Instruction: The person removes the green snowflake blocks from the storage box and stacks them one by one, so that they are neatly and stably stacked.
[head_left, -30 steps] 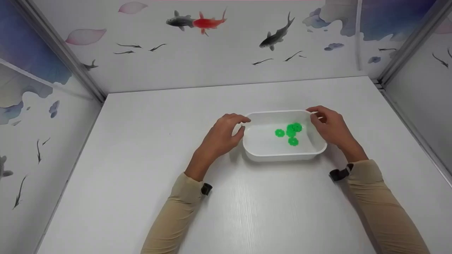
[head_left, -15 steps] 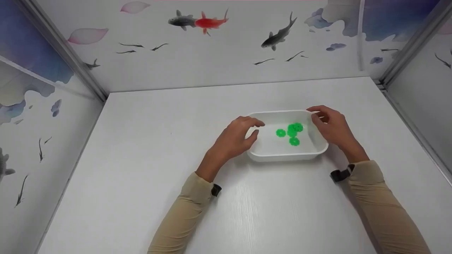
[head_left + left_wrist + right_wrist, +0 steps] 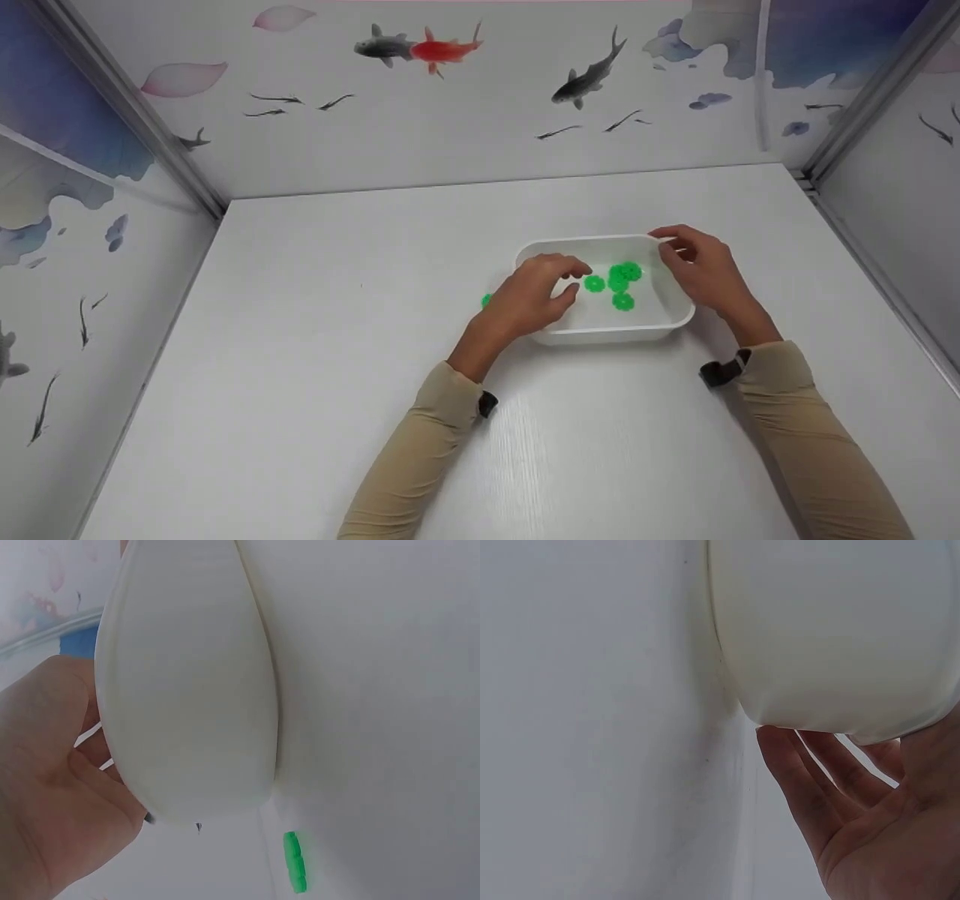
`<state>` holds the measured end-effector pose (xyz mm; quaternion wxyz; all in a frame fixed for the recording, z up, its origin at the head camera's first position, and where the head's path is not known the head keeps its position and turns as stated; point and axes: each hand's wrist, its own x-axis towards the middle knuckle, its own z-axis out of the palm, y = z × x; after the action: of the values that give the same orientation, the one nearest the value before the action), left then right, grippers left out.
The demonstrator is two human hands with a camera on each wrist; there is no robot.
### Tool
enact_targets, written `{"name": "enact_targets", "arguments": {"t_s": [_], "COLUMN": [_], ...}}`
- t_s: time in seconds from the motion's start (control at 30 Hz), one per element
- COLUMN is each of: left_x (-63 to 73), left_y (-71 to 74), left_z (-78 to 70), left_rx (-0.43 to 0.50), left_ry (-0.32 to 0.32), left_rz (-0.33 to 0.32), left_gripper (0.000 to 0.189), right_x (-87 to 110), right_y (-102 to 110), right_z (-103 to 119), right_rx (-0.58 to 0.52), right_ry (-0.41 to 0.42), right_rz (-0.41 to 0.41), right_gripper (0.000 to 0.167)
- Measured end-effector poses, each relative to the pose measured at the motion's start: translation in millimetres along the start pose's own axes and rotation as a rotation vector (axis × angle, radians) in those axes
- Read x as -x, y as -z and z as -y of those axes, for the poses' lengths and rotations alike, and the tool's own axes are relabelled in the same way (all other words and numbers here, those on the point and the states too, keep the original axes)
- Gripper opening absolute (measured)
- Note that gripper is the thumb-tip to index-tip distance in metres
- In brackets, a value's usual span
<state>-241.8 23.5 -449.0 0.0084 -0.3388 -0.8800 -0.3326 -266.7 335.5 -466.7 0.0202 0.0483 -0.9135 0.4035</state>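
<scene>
A white oval-cornered tray (image 3: 611, 337) rests on the table, holding several small green flower-shaped pieces (image 3: 623, 301). My left hand (image 3: 529, 296) reaches over its left part, thumb and index finger apart with nothing seen between them. Just beyond those fingertips lies a lone green flower piece (image 3: 594, 283). At the tray's right end my right hand (image 3: 705, 270) grips the wall, thumb at the inner side; in the right wrist view its fingers (image 3: 795, 780) bend against the outside. Another green piece (image 3: 295, 862) lies on the table left of the tray, partly covered by my left hand in the head view.
The white table (image 3: 315, 337) is bounded by a back panel (image 3: 480, 142) printed with fish and by side panels in metal frames (image 3: 180, 157). A small black device (image 3: 724, 371) is at the right wrist, another (image 3: 487, 405) at the left.
My left hand has moved right from the tray's left end to over its inside. The green piece left of the tray has come into sight. My right hand and the tray stay in place.
</scene>
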Motion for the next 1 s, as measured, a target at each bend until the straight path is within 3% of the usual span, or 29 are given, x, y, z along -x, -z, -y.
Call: {"name": "enact_targets", "arguments": {"t_s": [0.17, 0.63, 1.0], "left_x": [-9.0, -25.4, -37.0], "left_y": [-6.6, -14.7, -21.9], "left_z": [-0.5, -4.7, -2.8], "left_rx": [0.018, -0.030, -0.053], "left_ry": [0.012, 0.142, 0.166], "left_rz": [0.028, 0.138, 0.168], "left_gripper": [0.031, 0.036, 0.037], "right_x": [-0.5, -1.0, -0.2], "right_y": [0, -1, -1], "right_z": [1, -1, -2], "right_rx": [0.004, 0.011, 0.029], "right_ry": [0.001, -0.022, 0.013], "right_rz": [0.002, 0.011, -0.012], "right_gripper": [0.042, 0.041, 0.038]}}
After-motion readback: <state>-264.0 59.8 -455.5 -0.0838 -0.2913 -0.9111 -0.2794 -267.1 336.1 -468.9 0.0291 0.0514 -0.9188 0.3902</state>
